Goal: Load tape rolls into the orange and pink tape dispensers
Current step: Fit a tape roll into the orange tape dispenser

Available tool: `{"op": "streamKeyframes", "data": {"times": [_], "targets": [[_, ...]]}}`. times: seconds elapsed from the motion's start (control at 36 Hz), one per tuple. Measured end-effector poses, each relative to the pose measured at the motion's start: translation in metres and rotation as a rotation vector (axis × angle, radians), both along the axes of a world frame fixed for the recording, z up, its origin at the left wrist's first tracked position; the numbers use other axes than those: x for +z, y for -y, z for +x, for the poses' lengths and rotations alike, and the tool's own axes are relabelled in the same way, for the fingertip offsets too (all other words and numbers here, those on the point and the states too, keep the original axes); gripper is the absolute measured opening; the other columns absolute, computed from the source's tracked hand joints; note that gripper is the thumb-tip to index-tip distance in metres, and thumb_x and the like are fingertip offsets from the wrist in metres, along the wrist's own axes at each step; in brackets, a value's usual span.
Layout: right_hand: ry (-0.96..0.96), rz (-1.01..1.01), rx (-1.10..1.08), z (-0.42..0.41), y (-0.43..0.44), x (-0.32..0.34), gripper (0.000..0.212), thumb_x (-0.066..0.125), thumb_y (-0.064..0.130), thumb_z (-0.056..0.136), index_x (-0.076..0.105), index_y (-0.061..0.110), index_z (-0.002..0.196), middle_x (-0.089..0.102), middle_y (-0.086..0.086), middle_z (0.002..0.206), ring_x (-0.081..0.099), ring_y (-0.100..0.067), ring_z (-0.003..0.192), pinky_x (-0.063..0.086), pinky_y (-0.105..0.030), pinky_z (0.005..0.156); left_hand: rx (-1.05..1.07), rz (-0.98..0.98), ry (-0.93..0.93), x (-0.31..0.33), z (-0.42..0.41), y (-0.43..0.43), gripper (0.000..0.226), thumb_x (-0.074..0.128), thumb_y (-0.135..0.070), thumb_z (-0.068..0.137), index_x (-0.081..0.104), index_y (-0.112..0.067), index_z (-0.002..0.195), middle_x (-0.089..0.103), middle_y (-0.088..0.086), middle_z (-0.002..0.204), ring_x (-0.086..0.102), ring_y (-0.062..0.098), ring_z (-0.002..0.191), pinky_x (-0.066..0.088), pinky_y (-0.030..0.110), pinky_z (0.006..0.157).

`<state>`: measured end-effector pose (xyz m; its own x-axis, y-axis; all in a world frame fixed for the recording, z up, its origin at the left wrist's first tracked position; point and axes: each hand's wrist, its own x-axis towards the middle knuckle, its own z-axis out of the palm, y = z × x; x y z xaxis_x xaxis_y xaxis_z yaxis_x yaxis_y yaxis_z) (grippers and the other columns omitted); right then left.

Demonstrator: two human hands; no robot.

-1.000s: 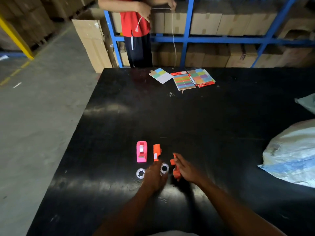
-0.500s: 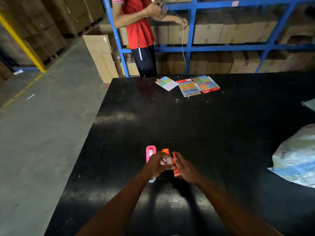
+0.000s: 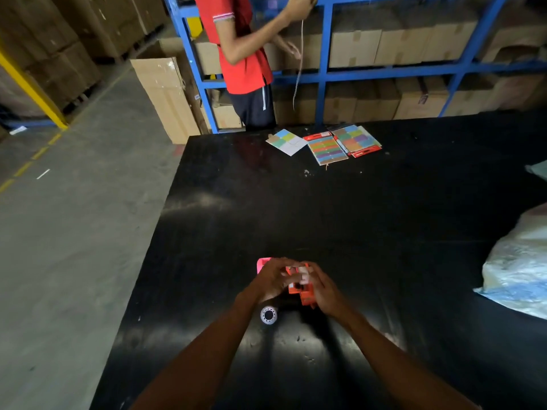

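Note:
My right hand [image 3: 324, 290] grips the orange tape dispenser [image 3: 303, 291] just above the black table [image 3: 370, 232]. My left hand [image 3: 270, 279] meets it from the left, fingers closed on a small whitish tape roll [image 3: 303, 275] at the dispenser's top; the fingers hide most of the roll. The pink dispenser [image 3: 262, 264] lies on the table behind my left hand, only its far end showing. A second clear tape roll [image 3: 268, 315] lies flat on the table under my left wrist.
Packs of coloured sticky notes [image 3: 327, 149] lie near the far edge. A white plastic bag [image 3: 521, 267] bulges in at the right. A person in a red shirt [image 3: 242, 54] stands by the blue rack [image 3: 324, 69]. The table's left edge drops to concrete floor.
My left hand lifted one of the two tape rolls off the table and brought it to the orange dispenser held in my right hand. Both hands have closed together.

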<state>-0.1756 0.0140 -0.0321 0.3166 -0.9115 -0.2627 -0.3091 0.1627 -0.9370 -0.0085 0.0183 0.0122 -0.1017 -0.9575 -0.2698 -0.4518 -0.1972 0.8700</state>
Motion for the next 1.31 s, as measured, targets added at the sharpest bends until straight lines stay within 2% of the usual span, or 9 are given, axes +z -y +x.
{"op": "streamKeyframes", "data": {"times": [0.08, 0.14, 0.22, 0.36, 0.61, 0.69, 0.81, 0.97, 1.31], "targets": [[0.025, 0.030, -0.118, 0.000, 0.011, -0.005, 0.025, 0.039, 0.027, 0.103, 0.060, 0.036, 0.116, 0.070, 0.003, 0.101, 0.069, -0.009, 0.082, 0.052, -0.021, 0.065, 0.204, 0.026, -0.010, -0.003, 0.000, 0.011, 0.018, 0.065, -0.014, 0.091, 0.072, 0.000, 0.100, 0.069, 0.004, 0.088, 0.061, 0.007, 0.077, 0.047, 0.012, 0.067], [0.021, 0.021, -0.166, -0.004, 0.020, -0.007, 0.026, 0.040, 0.021, 0.104, 0.059, 0.032, 0.117, 0.068, 0.009, 0.109, 0.066, -0.002, 0.095, 0.050, -0.016, 0.080, 0.269, 0.039, 0.117, -0.011, 0.000, 0.018, 0.014, 0.064, -0.011, 0.089, 0.073, -0.001, 0.093, 0.071, 0.007, 0.085, 0.064, 0.013, 0.080, 0.042, 0.004, 0.062], [-0.036, 0.017, -0.132, -0.012, 0.031, -0.016, 0.029, 0.040, 0.032, 0.100, 0.056, 0.030, 0.124, 0.064, 0.008, 0.120, 0.061, 0.003, 0.107, 0.046, -0.022, 0.099, 0.223, 0.116, 0.294, -0.033, -0.004, 0.024, 0.023, 0.056, -0.022, 0.079, 0.068, -0.003, 0.085, 0.070, 0.018, 0.084, 0.068, 0.033, 0.087, 0.043, 0.027, 0.068], [-0.108, 0.037, -0.094, -0.020, 0.042, -0.020, 0.032, 0.036, 0.030, 0.105, 0.051, 0.030, 0.133, 0.061, 0.007, 0.125, 0.060, -0.003, 0.110, 0.046, -0.029, 0.101, 0.164, 0.136, 0.467, -0.054, -0.032, 0.035, 0.037, 0.059, -0.018, 0.090, 0.054, 0.001, 0.120, 0.056, 0.022, 0.124, 0.054, 0.036, 0.115, 0.040, 0.039, 0.096], [-0.153, 0.084, -0.034, -0.032, 0.049, -0.029, 0.036, 0.029, 0.049, 0.103, 0.045, 0.039, 0.133, 0.058, 0.010, 0.124, 0.059, -0.005, 0.108, 0.044, -0.025, 0.093, 0.114, 0.208, 0.600, -0.081, -0.047, 0.062, 0.046, 0.055, -0.022, 0.093, 0.043, -0.007, 0.134, 0.047, 0.022, 0.137, 0.050, 0.037, 0.123, 0.045, 0.046, 0.102], [-0.181, 0.084, -0.034, -0.035, 0.053, -0.033, 0.035, 0.028, 0.052, 0.102, 0.046, 0.042, 0.130, 0.060, 0.010, 0.121, 0.059, -0.004, 0.106, 0.044, -0.026, 0.092, 0.216, 0.178, 0.438, -0.091, -0.042, 0.068, 0.036, 0.064, -0.023, 0.088, 0.055, -0.004, 0.117, 0.059, 0.021, 0.120, 0.056, 0.036, 0.112, 0.044, 0.041, 0.095], [-0.188, 0.087, -0.072, -0.035, 0.060, -0.039, 0.029, 0.030, 0.048, 0.103, 0.047, 0.040, 0.126, 0.063, 0.006, 0.116, 0.062, -0.010, 0.103, 0.046, -0.026, 0.088, 0.458, 0.264, -0.096, -0.084, -0.038, 0.072, 0.026, 0.082, -0.011, 0.074, 0.058, -0.015, 0.080, 0.065, 0.011, 0.079, 0.063, 0.024, 0.075, 0.050, 0.038, 0.076], [-0.169, 0.071, -0.070, -0.030, 0.066, -0.033, 0.023, 0.027, 0.054, 0.102, 0.045, 0.057, 0.115, 0.067, 0.008, 0.108, 0.065, -0.009, 0.097, 0.051, -0.037, 0.092, 0.418, 0.351, -0.572, -0.057, -0.035, 0.063, 0.025, 0.075, -0.004, 0.080, 0.061, -0.009, 0.100, 0.068, 0.010, 0.100, 0.069, 0.020, 0.085, 0.059, 0.033, 0.081], [-0.062, 0.014, -0.080, -0.018, 0.057, -0.003, 0.024, 0.034, 0.045, 0.101, 0.053, 0.046, 0.114, 0.070, 0.006, 0.103, 0.068, -0.011, 0.096, 0.051, -0.045, 0.096, 0.426, 0.366, -0.730, -0.031, -0.026, 0.042, 0.030, 0.076, -0.006, 0.080, 0.065, -0.016, 0.106, 0.074, 0.003, 0.102, 0.074, 0.019, 0.087, 0.060, 0.031, 0.071]]}}
